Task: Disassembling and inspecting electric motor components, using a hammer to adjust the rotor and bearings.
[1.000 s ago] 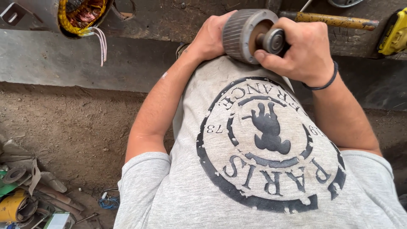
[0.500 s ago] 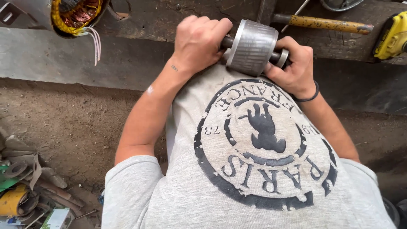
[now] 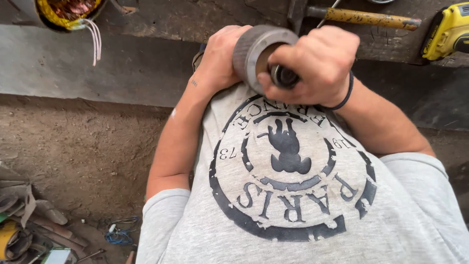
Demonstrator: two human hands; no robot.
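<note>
Both hands are gripping a ribbed grey motor rotor (image 3: 256,51) at chest height over the workbench edge (image 3: 97,63), left hand (image 3: 222,56) wrapping its far end, right hand (image 3: 315,66) clenching the shaft; it looks heavy, rigid, best held by both ends.

Your hammer (image 3: 364,18) and yellow tool (image 3: 447,30) crowd the bench behind; the bench's left stretch (image 3: 146,19) lies open.

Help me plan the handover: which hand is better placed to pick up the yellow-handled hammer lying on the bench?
Probably the right hand: the yellow-handled hammer lies just above it, while the left hand sits farther away behind the grey ribbed metal cylinder both hands grip.
</note>
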